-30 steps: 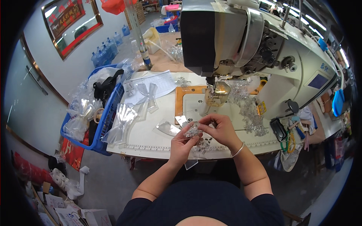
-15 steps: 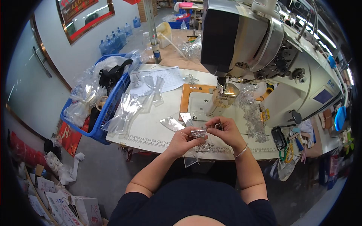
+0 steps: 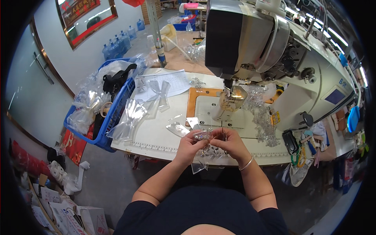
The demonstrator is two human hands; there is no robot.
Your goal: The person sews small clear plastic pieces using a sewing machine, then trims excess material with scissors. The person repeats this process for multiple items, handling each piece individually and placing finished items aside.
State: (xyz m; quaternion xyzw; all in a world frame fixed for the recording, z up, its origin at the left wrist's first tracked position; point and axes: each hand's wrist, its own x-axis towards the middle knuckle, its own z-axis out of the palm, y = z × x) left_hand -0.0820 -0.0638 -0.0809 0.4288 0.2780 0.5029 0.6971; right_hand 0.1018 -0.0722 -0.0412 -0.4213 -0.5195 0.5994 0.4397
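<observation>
Close together at the table's front edge, both my hands are closed on a bunch of small clear plastic pieces [image 3: 202, 135] with shiny bits among them. My left hand [image 3: 188, 148] pinches the bunch from the left. From the right, the thumb and fingers of my right hand [image 3: 232, 145] meet it. A thin, pointed, dark metal thing [image 3: 223, 134] sticks up from the right fingers; its kind is hard to make out. Below the hands dangles a clear plastic flap [image 3: 199, 167]. Beyond them, clear strips [image 3: 178, 128] lie on the white table [image 3: 156, 133].
A sewing machine [image 3: 250, 39] stands over the table, its post [image 3: 224, 107] just beyond my hands. Small clear pieces [image 3: 264, 125] are heaped right of it. Bundled clear strips [image 3: 135, 119], a paper sheet [image 3: 178, 80] and a blue basket [image 3: 105, 133] are at left. Scissors [image 3: 299, 157] hang right.
My right hand has come down and turned, its thumb now pressing toward the left fingertips. The pointed metal thing now stands upright from it. My left hand has shifted slightly.
</observation>
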